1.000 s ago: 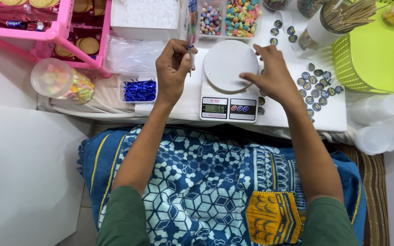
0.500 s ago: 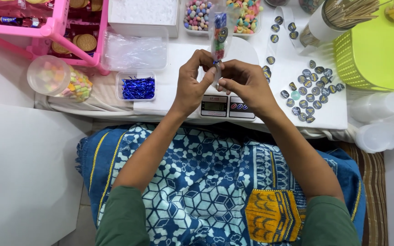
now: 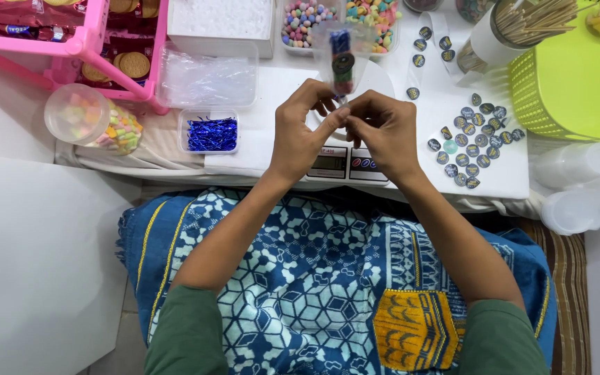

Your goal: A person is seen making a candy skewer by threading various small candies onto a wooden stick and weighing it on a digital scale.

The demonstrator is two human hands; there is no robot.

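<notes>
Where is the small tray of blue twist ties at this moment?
In the head view, the small clear tray of blue twist ties sits on the table left of the left hand, just below the pile of clear bags and right of the candy cup.

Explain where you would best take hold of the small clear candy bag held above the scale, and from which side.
Grip the clear candy bag at its gathered neck, the narrow lower end nearest the person, where the left hand and right hand pinch it now. Come from both sides, probably with fingertips: the neck is thin and bunched, while the filled part above is bulky and would likely squash.
</notes>
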